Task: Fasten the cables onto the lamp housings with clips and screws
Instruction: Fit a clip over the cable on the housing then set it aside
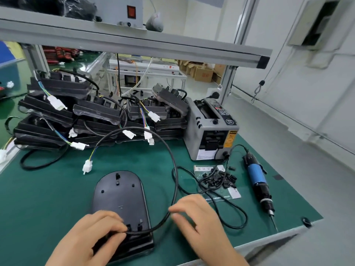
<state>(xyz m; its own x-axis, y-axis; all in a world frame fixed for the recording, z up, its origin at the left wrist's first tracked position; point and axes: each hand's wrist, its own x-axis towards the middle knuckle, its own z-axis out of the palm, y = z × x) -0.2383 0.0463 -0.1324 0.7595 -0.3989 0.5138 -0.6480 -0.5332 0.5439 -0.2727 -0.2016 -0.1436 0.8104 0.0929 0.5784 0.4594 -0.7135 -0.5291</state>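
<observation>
Now, on the green table (48, 189) the lamp housing (119, 194) lies flat. Left hand (90, 239) pinches its cable (176, 187) at the near-end slot, and right hand (199, 221) (blurred) grips it alongside. This looks like routing; a clip (221, 178) likely comes next.

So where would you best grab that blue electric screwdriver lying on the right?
Probably around the blue barrel of the electric screwdriver, coming down from above with the right hand. It lies flat on the green mat, bit toward the near edge, cord at the far end, leaving the thick middle free.
</observation>
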